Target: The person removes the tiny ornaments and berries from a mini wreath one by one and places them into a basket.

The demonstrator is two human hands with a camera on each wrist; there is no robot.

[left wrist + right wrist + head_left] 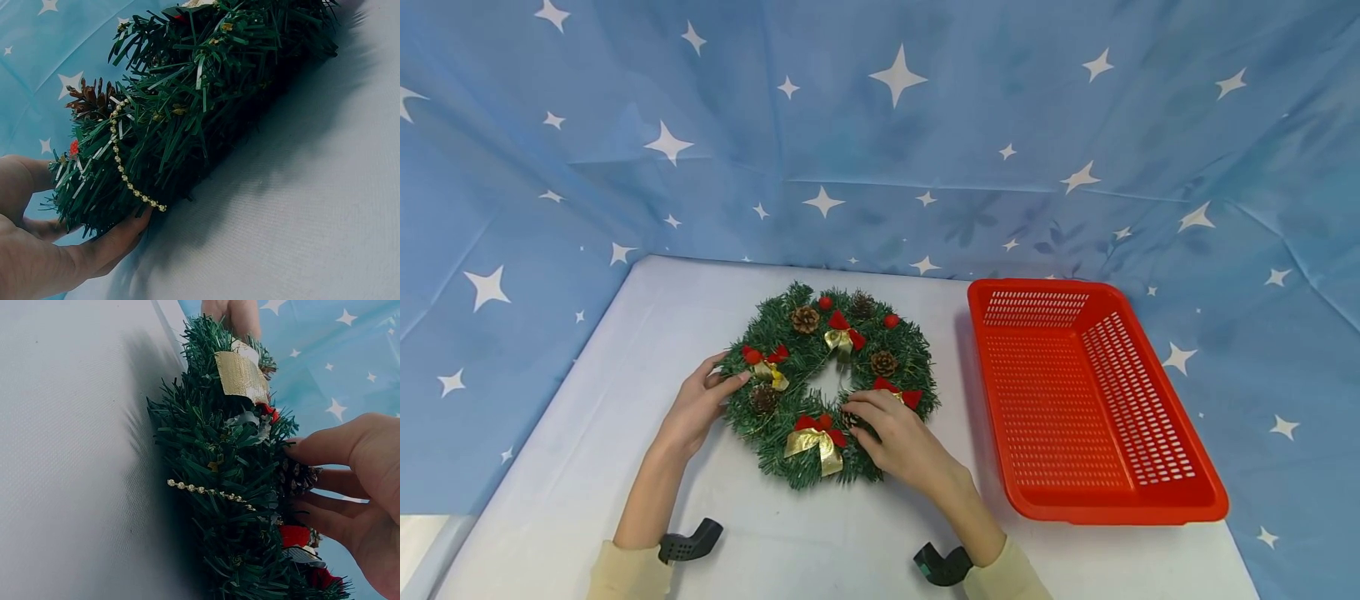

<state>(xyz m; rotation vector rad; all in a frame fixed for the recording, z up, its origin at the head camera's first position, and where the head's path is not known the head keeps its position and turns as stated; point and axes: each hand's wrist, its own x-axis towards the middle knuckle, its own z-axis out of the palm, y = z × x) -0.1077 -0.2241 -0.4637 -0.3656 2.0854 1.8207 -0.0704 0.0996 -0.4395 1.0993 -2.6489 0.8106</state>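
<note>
- Wreath [799,367]: on the table [820,542], left of the red basket [1112,512].
- Right hand [898,437]: pinches a pine cone [295,477] on the wreath; a light fingertip hold should spare the needles.
- Left hand [692,408]: grips the left edge; steady support there should prevent sliding.
- Table: white covering.
- Behind: blue curtain [850,125], white stars.

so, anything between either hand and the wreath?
Nothing visible. The left hand grips the outer left edge of the wreath, and the right hand pinches a pine cone on its near right part. The red basket stands apart to the right, not in between.
</note>
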